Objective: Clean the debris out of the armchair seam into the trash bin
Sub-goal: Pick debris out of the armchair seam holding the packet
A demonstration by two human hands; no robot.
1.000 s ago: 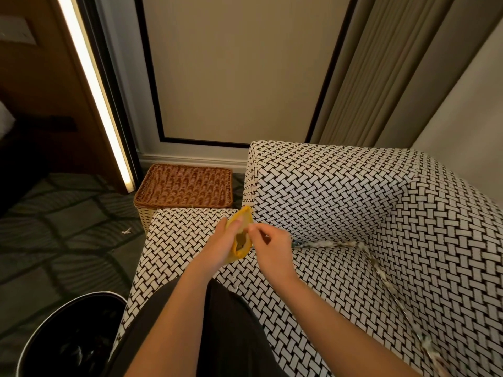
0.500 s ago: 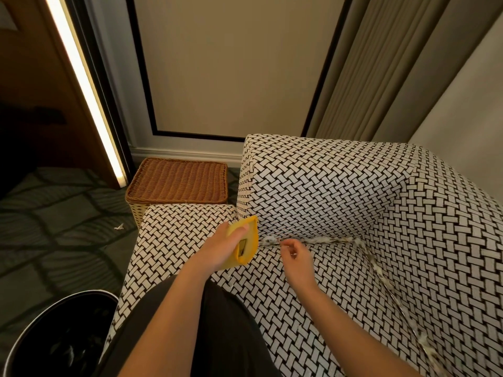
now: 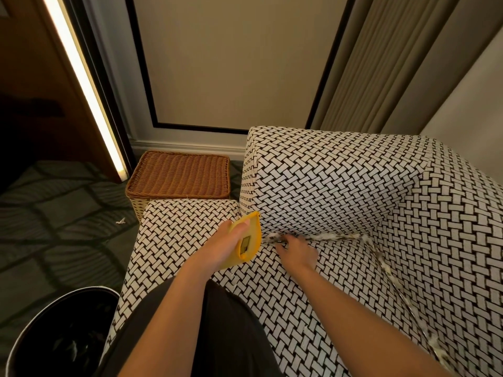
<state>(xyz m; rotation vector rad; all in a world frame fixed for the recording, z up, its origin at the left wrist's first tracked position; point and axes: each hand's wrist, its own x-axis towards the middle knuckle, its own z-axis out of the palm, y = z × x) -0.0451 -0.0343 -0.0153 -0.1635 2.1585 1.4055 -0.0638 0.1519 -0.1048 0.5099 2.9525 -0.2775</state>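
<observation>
The armchair (image 3: 340,186) has a black-and-white woven pattern. Pale debris (image 3: 334,236) lines the seam under the side arm and runs down the seam on the right (image 3: 386,270). My left hand (image 3: 220,247) grips a folded yellow cloth (image 3: 251,240) just left of the seam's near end. My right hand (image 3: 298,250) rests on the seat with its fingertips at the debris by the cloth; whether they pinch any is hidden. The black trash bin (image 3: 58,333) stands at bottom left on the floor, with scraps inside.
A brown wicker basket (image 3: 179,174) sits on the floor against the chair's far corner. A small white scrap (image 3: 119,221) lies on the dark patterned carpet. My dark-clothed knee (image 3: 217,322) rests on the seat. A wall and a curtain stand behind.
My right hand left the cloth and reached right and forward to the seam debris. My left hand moved the yellow cloth closer to the seam's near end.
</observation>
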